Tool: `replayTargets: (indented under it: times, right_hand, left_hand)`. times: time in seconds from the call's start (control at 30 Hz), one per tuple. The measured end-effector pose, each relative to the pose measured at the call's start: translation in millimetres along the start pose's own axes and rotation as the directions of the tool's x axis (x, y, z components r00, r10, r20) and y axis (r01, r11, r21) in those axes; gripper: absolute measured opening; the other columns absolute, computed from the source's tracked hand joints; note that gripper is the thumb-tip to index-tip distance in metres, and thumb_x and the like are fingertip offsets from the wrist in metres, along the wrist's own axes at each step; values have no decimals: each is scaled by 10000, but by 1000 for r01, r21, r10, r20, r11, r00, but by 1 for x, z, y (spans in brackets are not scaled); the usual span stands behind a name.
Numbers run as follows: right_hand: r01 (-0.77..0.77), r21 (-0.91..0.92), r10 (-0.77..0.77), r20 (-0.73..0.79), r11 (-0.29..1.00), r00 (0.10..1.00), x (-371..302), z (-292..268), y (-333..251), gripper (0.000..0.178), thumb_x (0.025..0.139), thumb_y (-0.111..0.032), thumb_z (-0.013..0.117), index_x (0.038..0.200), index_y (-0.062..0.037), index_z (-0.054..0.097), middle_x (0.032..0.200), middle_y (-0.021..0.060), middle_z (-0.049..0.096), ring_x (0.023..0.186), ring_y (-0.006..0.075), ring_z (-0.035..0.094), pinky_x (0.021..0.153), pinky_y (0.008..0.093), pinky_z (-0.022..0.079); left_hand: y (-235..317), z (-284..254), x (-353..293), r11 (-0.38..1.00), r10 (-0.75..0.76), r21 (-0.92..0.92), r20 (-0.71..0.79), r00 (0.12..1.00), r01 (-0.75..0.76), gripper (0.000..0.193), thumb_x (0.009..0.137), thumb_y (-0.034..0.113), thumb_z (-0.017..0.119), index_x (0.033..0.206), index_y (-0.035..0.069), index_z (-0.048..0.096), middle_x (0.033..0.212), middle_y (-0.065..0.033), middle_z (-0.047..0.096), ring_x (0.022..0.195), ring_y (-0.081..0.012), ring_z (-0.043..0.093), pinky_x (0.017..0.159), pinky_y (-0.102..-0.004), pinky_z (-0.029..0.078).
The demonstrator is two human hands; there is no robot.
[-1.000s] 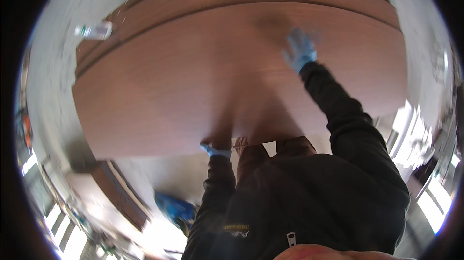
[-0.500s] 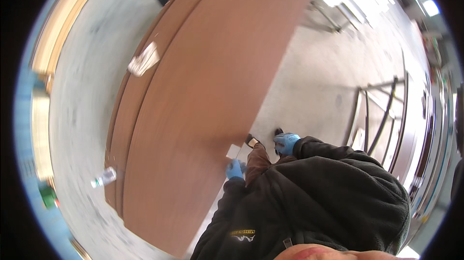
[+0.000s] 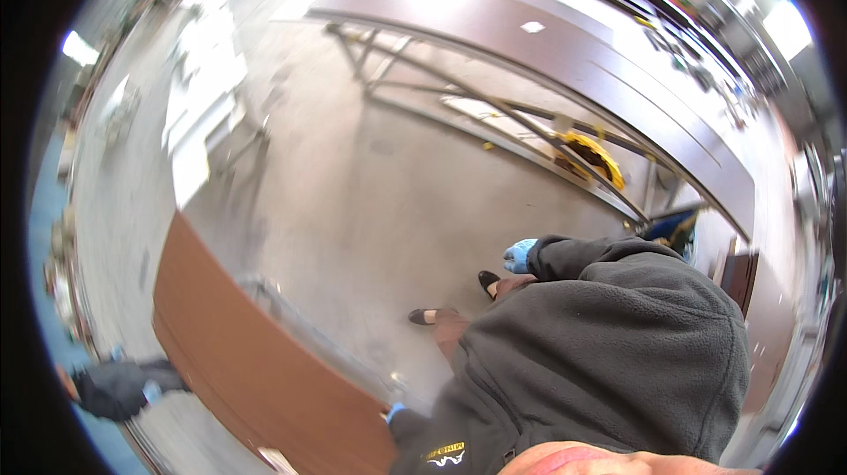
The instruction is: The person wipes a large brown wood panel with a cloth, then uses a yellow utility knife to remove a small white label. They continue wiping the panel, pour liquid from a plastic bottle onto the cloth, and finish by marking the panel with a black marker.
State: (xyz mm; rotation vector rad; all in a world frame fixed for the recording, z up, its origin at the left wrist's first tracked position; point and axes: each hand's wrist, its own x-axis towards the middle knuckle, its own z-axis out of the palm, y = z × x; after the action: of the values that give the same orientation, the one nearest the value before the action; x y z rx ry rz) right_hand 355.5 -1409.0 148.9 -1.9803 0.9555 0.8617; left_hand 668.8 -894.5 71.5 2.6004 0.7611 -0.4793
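My left hand [image 3: 396,411], in a blue glove, is at the near end of a large brown panel [image 3: 256,343] at lower left. Most of its fingers are hidden by my dark sleeve and by blur, so I cannot tell what it holds. A small whitish blur [image 3: 398,379] shows just beyond it. My right hand [image 3: 520,255], also gloved in blue, hangs over the floor in front of me. It looks loosely open with nothing in it. A white cloth or paper [image 3: 279,460] lies on the panel at the bottom edge.
Ahead stands a long brown worktop [image 3: 494,21] on a metal frame, bearing a small white piece [image 3: 532,27]. Beneath it is a yellow ring-shaped object [image 3: 593,157]. White pieces [image 3: 207,96] are stacked at left. Another person [image 3: 119,387] is beyond the brown panel at lower left.
My view has swung right, bringing the long worktop ahead and the brown panel to lower left. The small white piece by my left hand is no longer clearly visible.
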Motion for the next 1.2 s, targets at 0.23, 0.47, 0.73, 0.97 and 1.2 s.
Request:
replayTargets:
  times: [0.23,0.47,0.73,0.97,1.2]
  right_hand:
    - [-50,474,269,-408,879,872,-74,2,128,441,1004,-399,636,1314,-119,774,1266,176,782,1208,360,732,1075,465,552]
    - [168,530,455,-821,831,344,-112,-106,213,277,1006,-282,724,1177,-83,815,1146,182,804,1079,349,778,967,417,613]
    - [185,536,554,-831,823,-57,-166,-292,456,321,1018,-266,715,1251,-55,776,1168,191,793,1059,356,774,944,420,609]
    - [-259,387,411,-910,885,47,-138,-501,738,451,938,-238,700,1351,-65,652,1475,177,643,1233,384,684,1045,466,544]
    - [-541,353,449,-892,764,52,-82,-634,882,645,922,-370,739,1492,-108,587,1647,145,517,1573,326,418,1267,500,338]
  left_hand:
    - [124,68,-75,917,219,326,77,973,-232,819,927,501,732,1487,-72,564,1536,-307,562,1439,-450,520,1216,-550,419]
    - [344,183,-271,380,876,-6,323,358,-925,785,1011,425,695,1591,-49,459,1702,-304,366,1608,-415,323,1312,-501,309]
    - [523,332,-670,-330,919,-409,65,-388,-851,723,942,322,776,1533,-15,534,1652,-310,432,1538,-446,424,1249,-531,380]
    - [576,478,-884,-387,894,-175,171,-415,-905,762,967,422,745,1562,4,515,1687,-284,402,1570,-446,377,1275,-573,317]
    - [578,510,-903,-443,873,75,264,-411,-893,834,993,465,695,1627,4,409,1703,-281,365,1598,-483,309,1288,-620,248]
